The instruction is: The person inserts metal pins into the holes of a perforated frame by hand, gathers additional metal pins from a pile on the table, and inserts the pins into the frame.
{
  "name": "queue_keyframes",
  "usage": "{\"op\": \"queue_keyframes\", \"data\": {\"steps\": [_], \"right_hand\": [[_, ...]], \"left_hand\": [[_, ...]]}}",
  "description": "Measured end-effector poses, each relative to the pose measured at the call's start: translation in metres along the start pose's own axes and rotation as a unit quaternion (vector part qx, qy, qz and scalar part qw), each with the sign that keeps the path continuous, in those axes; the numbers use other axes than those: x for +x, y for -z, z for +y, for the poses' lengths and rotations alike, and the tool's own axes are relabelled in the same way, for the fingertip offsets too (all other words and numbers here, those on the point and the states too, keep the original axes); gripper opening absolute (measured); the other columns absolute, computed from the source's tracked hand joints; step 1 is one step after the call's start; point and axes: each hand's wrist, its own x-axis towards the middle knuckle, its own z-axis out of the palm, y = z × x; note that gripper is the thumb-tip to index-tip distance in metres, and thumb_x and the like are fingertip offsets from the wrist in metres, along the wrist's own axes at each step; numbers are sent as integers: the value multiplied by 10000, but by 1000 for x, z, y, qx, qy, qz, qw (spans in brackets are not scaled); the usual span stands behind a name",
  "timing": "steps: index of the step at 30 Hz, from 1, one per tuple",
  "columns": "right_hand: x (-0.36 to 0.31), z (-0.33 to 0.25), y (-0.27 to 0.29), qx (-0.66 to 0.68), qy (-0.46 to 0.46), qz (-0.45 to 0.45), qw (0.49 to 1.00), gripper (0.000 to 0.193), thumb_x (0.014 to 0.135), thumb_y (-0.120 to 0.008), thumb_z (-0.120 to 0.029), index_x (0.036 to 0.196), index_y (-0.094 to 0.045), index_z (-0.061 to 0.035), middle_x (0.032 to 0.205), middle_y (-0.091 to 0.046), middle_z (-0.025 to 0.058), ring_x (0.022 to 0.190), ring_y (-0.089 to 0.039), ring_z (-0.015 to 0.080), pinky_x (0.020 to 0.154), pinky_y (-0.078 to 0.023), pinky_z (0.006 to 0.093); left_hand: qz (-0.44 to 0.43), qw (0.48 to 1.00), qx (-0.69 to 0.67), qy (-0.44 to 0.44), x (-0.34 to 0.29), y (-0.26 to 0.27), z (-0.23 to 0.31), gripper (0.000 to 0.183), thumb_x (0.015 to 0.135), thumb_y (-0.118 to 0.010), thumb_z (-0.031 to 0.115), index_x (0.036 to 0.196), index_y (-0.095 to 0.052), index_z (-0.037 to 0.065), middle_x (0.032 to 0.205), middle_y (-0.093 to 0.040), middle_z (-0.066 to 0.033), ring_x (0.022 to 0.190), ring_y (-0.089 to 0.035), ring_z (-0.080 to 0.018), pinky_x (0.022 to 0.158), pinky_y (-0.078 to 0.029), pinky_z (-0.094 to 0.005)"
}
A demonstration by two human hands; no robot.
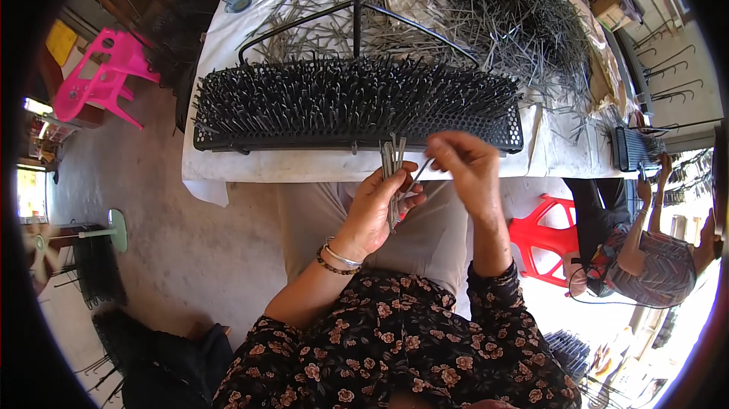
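Two bare hands were over your lap, at the near edge of the white-covered tabletop (pixel 548 162). Your left hand (pixel 373 202) was closed around a small bundle (pixel 389 157) of thin grey strips, held roughly upright. Your right hand (pixel 472 168), blurred, was just beside it, fingertips at the end of one slanting strip (pixel 422 172); whether they pinched it could not be told. Beyond stood a black tray with holes (pixel 514 135), crowded with upright dark pieces (pixel 342 101); behind it lay a loose heap (pixel 516 14) of strips. You seemed to be separating one strip from the bundle. The next move likely called for a sure right pinch and a slightly eased left grip.
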Motion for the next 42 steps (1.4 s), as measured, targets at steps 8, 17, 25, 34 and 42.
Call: {"op": "queue_keyframes", "data": {"steps": [8,17,25,34,42], "right_hand": [[41,-7,14,-85,229,198,949,161,842,-642,-52,985,-653,22,789,-657,61,684,-593,83,629,-474,207],[64,12,2,-211,336,203,895,136,797,-667,-13,931,-656,5,787,-642,97,635,-598,154,583,-470,240],[58,18,-2,-432,399,148,795,179,732,-712,-48,908,-680,-33,903,-612,85,796,-599,251,667,-477,319],[25,0,2,-194,193,49,960,199,818,-688,-158,867,-672,34,835,-620,101,646,-571,134,571,-442,253],[27,0,23,6,63,61,996,176,853,-653,-129,900,-669,40,763,-640,37,677,-554,68,600,-444,207]], "left_hand": [[-65,989,73,110,12,-8,3,273,962,-447,285,1150,-549,116,847,-511,-1,777,-537,-101,640,-488,-259],[-79,988,67,118,16,3,-5,325,950,-477,248,1202,-522,49,843,-535,-17,679,-462,-65,515,-364,-193],[-68,989,70,111,16,11,-6,331,950,-475,232,1214,-520,37,860,-542,-20,668,-455,-61,507,-357,-183],[-100,990,69,64,7,-2,8,326,960,-450,221,1216,-519,30,864,-537,-15,638,-454,-48,479,-341,-174],[-115,983,87,110,8,-1,1,316,968,-416,188,1204,-509,-1,842,-542,-36,636,-436,-52,460,-333,-172]]}}
